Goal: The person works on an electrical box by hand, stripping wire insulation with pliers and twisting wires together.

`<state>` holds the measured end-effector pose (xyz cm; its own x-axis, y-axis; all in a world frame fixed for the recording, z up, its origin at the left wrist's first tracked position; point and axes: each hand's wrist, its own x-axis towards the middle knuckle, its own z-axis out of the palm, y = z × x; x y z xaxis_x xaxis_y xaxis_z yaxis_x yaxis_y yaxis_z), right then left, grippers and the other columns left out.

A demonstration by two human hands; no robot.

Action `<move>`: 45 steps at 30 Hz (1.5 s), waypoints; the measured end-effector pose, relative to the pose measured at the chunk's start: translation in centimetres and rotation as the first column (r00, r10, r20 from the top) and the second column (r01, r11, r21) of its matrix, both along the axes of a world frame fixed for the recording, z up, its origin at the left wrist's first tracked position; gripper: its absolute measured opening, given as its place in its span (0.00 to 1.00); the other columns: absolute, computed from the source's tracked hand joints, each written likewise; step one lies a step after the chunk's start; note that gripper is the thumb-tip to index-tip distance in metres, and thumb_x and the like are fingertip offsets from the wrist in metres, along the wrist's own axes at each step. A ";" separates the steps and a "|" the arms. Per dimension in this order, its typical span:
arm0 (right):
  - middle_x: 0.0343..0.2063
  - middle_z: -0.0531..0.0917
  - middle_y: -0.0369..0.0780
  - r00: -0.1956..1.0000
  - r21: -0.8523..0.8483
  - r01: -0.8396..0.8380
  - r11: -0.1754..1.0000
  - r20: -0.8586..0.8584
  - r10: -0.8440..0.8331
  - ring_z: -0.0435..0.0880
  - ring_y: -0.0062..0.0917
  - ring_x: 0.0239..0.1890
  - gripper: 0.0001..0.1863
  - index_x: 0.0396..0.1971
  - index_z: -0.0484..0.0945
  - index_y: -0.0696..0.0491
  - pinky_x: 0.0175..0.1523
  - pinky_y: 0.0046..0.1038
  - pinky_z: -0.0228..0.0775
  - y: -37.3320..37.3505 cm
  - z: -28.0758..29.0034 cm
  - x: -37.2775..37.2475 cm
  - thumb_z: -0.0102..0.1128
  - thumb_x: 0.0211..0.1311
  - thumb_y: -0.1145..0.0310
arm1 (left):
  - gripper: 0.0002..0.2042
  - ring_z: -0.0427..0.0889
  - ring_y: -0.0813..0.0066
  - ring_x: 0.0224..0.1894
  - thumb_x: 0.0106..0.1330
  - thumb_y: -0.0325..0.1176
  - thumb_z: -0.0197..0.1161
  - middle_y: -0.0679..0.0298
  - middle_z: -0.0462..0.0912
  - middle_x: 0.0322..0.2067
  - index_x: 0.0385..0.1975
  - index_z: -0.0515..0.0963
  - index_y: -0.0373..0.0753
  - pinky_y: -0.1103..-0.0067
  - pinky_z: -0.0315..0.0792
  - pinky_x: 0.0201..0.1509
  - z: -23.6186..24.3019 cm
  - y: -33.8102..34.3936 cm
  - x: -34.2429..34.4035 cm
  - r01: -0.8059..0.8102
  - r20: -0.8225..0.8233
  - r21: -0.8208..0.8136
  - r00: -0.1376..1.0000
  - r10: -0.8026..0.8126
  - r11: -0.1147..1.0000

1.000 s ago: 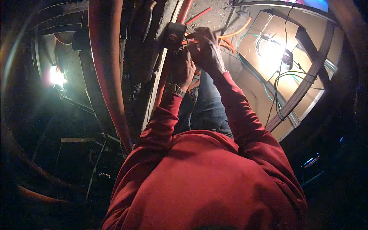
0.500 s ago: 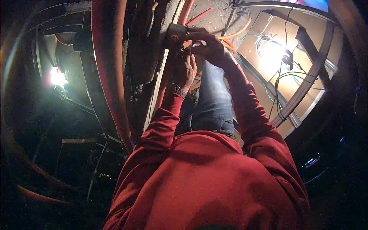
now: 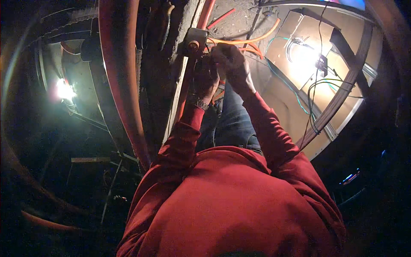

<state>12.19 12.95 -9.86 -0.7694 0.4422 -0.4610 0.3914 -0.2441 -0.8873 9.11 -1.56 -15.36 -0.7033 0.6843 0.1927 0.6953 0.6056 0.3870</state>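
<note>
My left hand [image 3: 208, 81], with a watch on its wrist, is raised in shadow just below a small grey box [image 3: 198, 35] on the post. The box carries a round brownish fitting on its face. My right hand [image 3: 233, 64] meets the left one there, its fingers bent and pinched together. Whatever the fingertips hold is too dark and small to make out. An orange cable or tube [image 3: 244, 42] runs from beside the box past the right hand toward the right.
A bright work lamp [image 3: 305, 60] shines over tan boards at the right, with loose dark and green wires [image 3: 314, 96] hanging there. Thick reddish beams [image 3: 122, 73] rise on the left. Another lamp [image 3: 65, 90] glows at far left. Pliers-like handles [image 3: 168, 21] show near the post.
My right hand has come down from the box to the left hand's fingertips, uncovering the box and its round fitting. My left hand stays in nearly the same place.
</note>
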 end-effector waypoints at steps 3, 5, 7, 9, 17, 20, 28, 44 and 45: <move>0.58 0.82 0.46 0.992 0.211 -0.097 0.973 -0.054 0.111 0.84 0.34 0.57 0.24 0.61 0.79 0.54 0.60 0.31 0.77 0.0 0.3 0.3 0.67 0.66 0.67 | 0.15 0.81 0.48 0.56 0.75 0.28 0.51 0.47 0.84 0.50 0.55 0.78 0.31 0.61 0.74 0.62 -0.1 0.0 0.3 -0.092 0.138 0.058 0.987 0.083 0.994; 0.57 0.82 0.45 0.976 0.308 -0.144 0.940 -0.114 0.187 0.83 0.32 0.58 0.23 0.61 0.79 0.54 0.61 0.31 0.76 0.2 0.3 0.6 0.67 0.66 0.68 | 0.15 0.81 0.50 0.57 0.74 0.27 0.52 0.47 0.84 0.51 0.56 0.78 0.31 0.62 0.73 0.64 0.0 0.1 0.2 -0.203 0.400 0.093 0.904 0.150 0.975; 0.53 0.84 0.42 0.969 0.301 -0.170 0.938 -0.123 0.215 0.83 0.28 0.56 0.22 0.60 0.80 0.55 0.59 0.30 0.75 0.7 0.1 0.6 0.67 0.68 0.67 | 0.16 0.81 0.48 0.57 0.72 0.27 0.55 0.47 0.82 0.51 0.57 0.77 0.32 0.61 0.74 0.64 0.1 0.1 0.0 -0.294 0.630 0.174 0.767 0.123 0.940; 0.50 0.85 0.41 0.981 0.196 -0.138 0.971 -0.106 0.161 0.83 0.26 0.53 0.21 0.59 0.80 0.55 0.57 0.29 0.75 1.0 -0.1 0.0 0.67 0.69 0.65 | 0.16 0.81 0.47 0.57 0.72 0.27 0.56 0.47 0.82 0.51 0.58 0.76 0.33 0.60 0.74 0.65 -0.2 -0.1 -0.2 -0.266 0.640 0.232 0.766 0.059 0.936; 0.42 0.86 0.42 0.999 -0.023 -0.004 1.000 0.048 0.005 0.84 0.26 0.47 0.28 0.55 0.79 0.61 0.53 0.30 0.75 0.6 0.0 -3.3 0.66 0.69 0.51 | 0.17 0.80 0.50 0.56 0.75 0.28 0.52 0.51 0.83 0.50 0.62 0.76 0.36 0.60 0.73 0.63 -1.0 -1.4 0.7 -0.003 0.143 0.015 0.990 0.000 1.000; 0.47 0.85 0.41 0.994 -0.304 -0.102 0.947 -0.072 0.084 0.82 0.26 0.51 0.26 0.56 0.80 0.59 0.57 0.32 0.74 1.6 -2.0 -2.6 0.61 0.71 0.52 | 0.17 0.80 0.51 0.56 0.74 0.28 0.55 0.49 0.83 0.50 0.61 0.76 0.35 0.60 0.73 0.62 -0.9 -1.3 0.6 0.019 0.127 0.065 0.992 -0.027 0.998; 0.55 0.83 0.41 0.827 0.304 -0.316 0.899 -0.377 0.418 0.79 0.27 0.59 0.26 0.63 0.76 0.59 0.67 0.29 0.67 2.1 -4.1 -2.0 0.53 0.77 0.55 | 0.15 0.81 0.55 0.47 0.74 0.27 0.57 0.51 0.83 0.46 0.57 0.78 0.33 0.64 0.74 0.53 0.1 -0.4 -0.5 0.017 0.077 0.080 0.997 -0.024 0.997; 0.61 0.79 0.44 0.670 -0.066 -0.697 0.714 -0.414 0.616 0.76 0.33 0.63 0.25 0.66 0.75 0.56 0.70 0.35 0.67 4.8 -14.6 -0.9 0.59 0.71 0.66 | 0.13 0.80 0.66 0.43 0.73 0.31 0.61 0.58 0.81 0.43 0.53 0.77 0.36 0.72 0.75 0.49 -0.9 -1.6 0.1 -0.182 0.605 0.057 0.789 0.112 0.982; 0.61 0.79 0.44 0.657 0.004 -0.701 0.714 -0.389 0.647 0.76 0.34 0.63 0.25 0.66 0.75 0.55 0.71 0.36 0.66 5.4 -13.5 -1.4 0.61 0.71 0.66 | 0.11 0.81 0.70 0.40 0.73 0.32 0.62 0.60 0.82 0.41 0.52 0.77 0.37 0.74 0.76 0.46 -1.0 -1.6 0.1 -0.281 0.668 0.105 0.730 0.142 0.954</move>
<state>10.81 18.33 -23.34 -0.9438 -0.3063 -0.1242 0.1798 -0.1605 -0.9705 9.20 -3.17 -16.32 -0.8261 0.5020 -0.2561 0.0965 0.5738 0.8133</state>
